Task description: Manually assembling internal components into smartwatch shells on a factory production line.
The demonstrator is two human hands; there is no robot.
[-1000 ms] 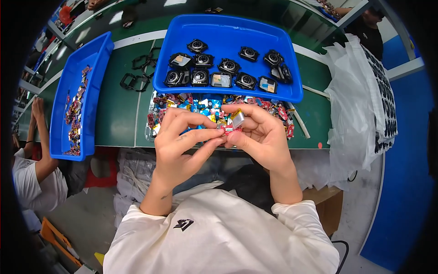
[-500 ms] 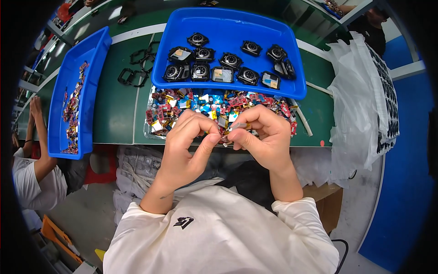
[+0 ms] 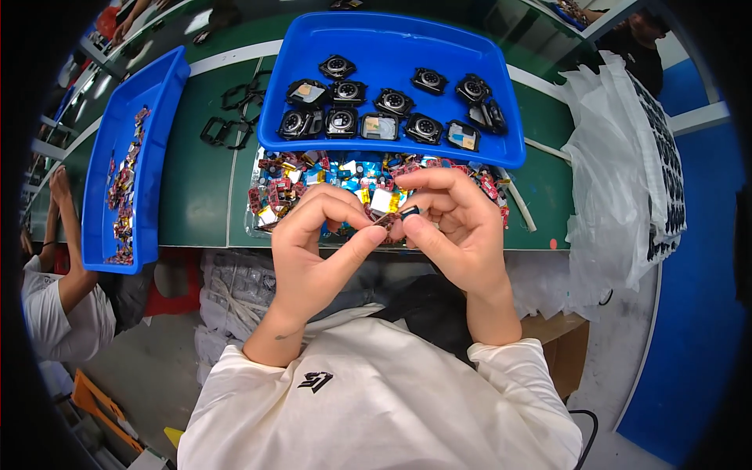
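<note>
My left hand (image 3: 317,239) pinches a thin, small reddish circuit board (image 3: 382,220) between thumb and index finger. Close beside it, my right hand (image 3: 464,235) has its thumb and bent fingers round a small dark part (image 3: 410,211), while its index finger is raised away. Whether the two pieces are joined, I cannot tell. A white block with yellow edges (image 3: 384,201) shows just beyond the fingertips; it may lie on the pile. Both hands are over the near edge of a heap of small electronic parts (image 3: 274,192), red, white, blue and yellow, in a shallow tray.
Behind the heap, a large blue tray (image 3: 392,39) holds several black smartwatch bodies (image 3: 341,121). Black frames (image 3: 227,133) lie on the green table (image 3: 196,200). At left stands another blue tray (image 3: 149,188) with parts. White plastic sheets (image 3: 599,172) hang at right. A co-worker's arm (image 3: 69,215) shows far left.
My right index finger has lifted and opened away from the thumb. The grey piece at its fingertips no longer shows there; a dark part does. My left hand has shifted slightly left.
</note>
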